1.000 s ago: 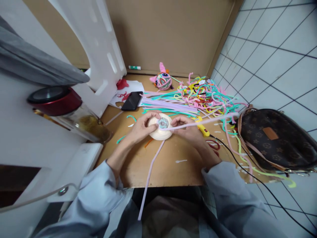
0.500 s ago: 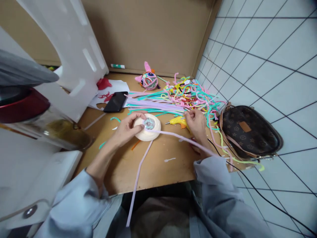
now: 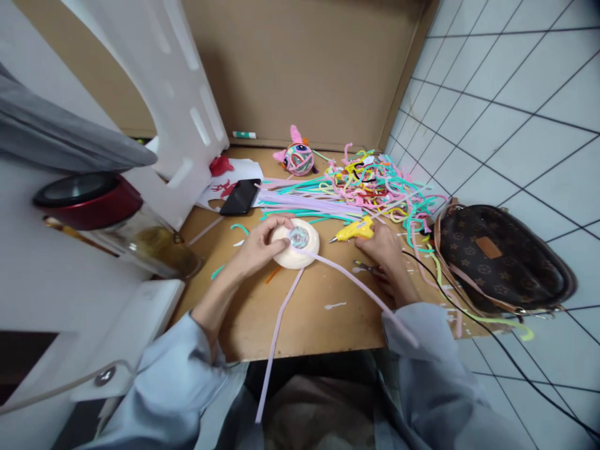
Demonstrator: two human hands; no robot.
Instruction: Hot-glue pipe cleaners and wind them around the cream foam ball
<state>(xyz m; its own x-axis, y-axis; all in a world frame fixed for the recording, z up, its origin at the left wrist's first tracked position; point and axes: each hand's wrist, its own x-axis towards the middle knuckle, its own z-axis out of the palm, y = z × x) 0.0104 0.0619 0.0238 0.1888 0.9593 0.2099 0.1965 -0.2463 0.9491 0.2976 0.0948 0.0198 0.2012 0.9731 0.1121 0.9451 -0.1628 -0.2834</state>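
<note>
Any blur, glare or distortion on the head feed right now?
In the head view, light is fairly even, without strong glare on the roll; the end of the strip looks slightly blurred over the right sleeve; the jar appears slanted, likely from wide-angle distortion; soft shadow darkens the board at left.

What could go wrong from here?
Burn: the yellow glue gun points toward the left hand on the cream roll; whether it's hot doesn't show.
Snag: the long lilac strip reaches over to the right sleeve, so an arm movement might tug it.
</note>
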